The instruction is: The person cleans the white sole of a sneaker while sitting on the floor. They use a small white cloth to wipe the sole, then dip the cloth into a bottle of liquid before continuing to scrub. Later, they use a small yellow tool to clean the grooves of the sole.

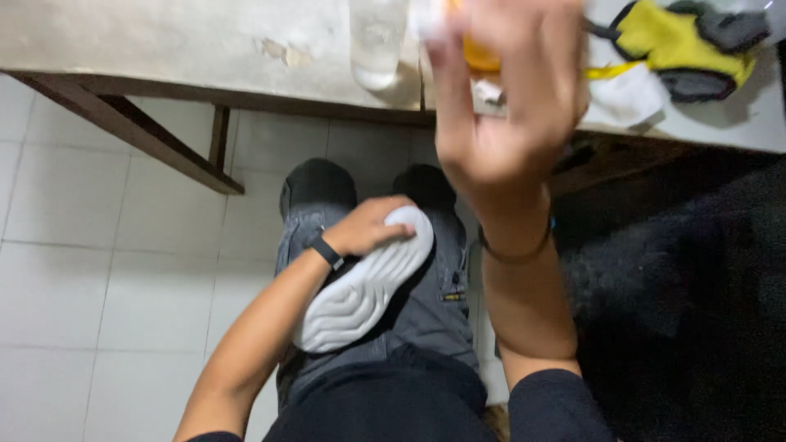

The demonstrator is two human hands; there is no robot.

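Shoe (364,290) sole-up, left hand (372,229) gripping, right hand (508,106) raised

black wristband (326,251), dark sleeves, grey jeans (426,303)

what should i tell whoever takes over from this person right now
Left hand: holds the shoe on the lap, white sole up.
Right hand: raised and blurred, reaching toward the table; its grip cannot be told.
On the table: clear glass, an orange thing behind the hand, yellow and grey gloves, white cloth.
Done: shoe turned sole up.
Left: nothing yet applied to the sole.
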